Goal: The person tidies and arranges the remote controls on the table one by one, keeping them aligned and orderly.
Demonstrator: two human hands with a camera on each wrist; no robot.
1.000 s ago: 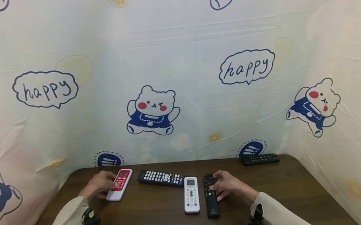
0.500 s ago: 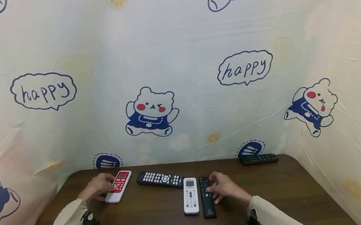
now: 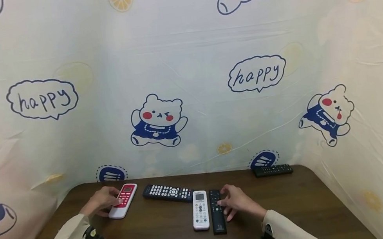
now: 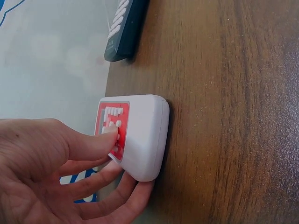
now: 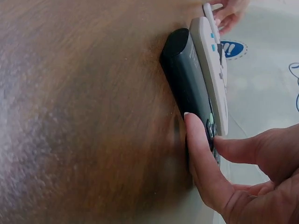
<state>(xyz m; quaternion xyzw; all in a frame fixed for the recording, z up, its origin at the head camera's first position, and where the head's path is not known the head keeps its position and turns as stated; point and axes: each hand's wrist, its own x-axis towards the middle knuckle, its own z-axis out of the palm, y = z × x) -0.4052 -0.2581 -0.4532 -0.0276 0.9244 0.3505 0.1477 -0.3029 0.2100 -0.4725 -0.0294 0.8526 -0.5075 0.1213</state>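
On the left side of the table, my left hand [image 3: 100,202] grips a red-and-white remote control [image 4: 147,135]. Its thumb presses on the red button face while the fingers curl along the far side and lower edge. My right hand [image 3: 239,202] pinches a long black remote control [image 3: 219,221], thumb on its buttons and a finger along its right side. Just left of that lies a white remote control [image 3: 200,212] with a small screen, nearly parallel and very close. In the right wrist view the black remote's near end [image 5: 180,43] stands right beside the white one.
A black remote control with white buttons [image 3: 167,192] lies slanted between the red-and-white and white remotes. Another black remote [image 3: 273,171] lies at the back right, against the printed curtain [image 3: 210,125]. The brown wooden table [image 3: 155,238] has rounded back corners.
My right hand has shifted the long black remote left, narrowing its gap to the white remote. The left hand keeps its hold in the same place; the head view has drifted slightly.
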